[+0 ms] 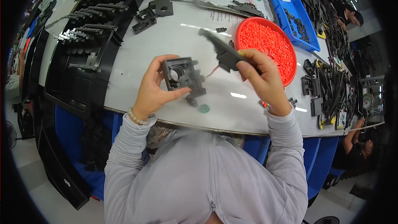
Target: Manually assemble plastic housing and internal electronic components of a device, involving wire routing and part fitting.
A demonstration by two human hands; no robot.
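Note:
My left hand [154, 88] grips a dark grey plastic housing [179, 74] with a round hole in it, fingers behind and thumb along its lower edge. Pinched between the thumb and fingers of my right hand [265, 74] is a long dark plastic part [226, 52], tilted with its far end up to the left. Thin reddish wires [212, 71] run beside the housing toward the long part; where they end I cannot tell. On the table below the housing lie a small green disc [203, 108] and a small dark piece [191, 101], blurred.
A red round tray [295, 64] full of small red pieces stands right of my right hand. Behind it are a blue bin [275, 0] of black parts and a metal tray [203, 4]. Black crates [78, 95] stand left; dark parts [145, 18] lie far left. Other people sit at right.

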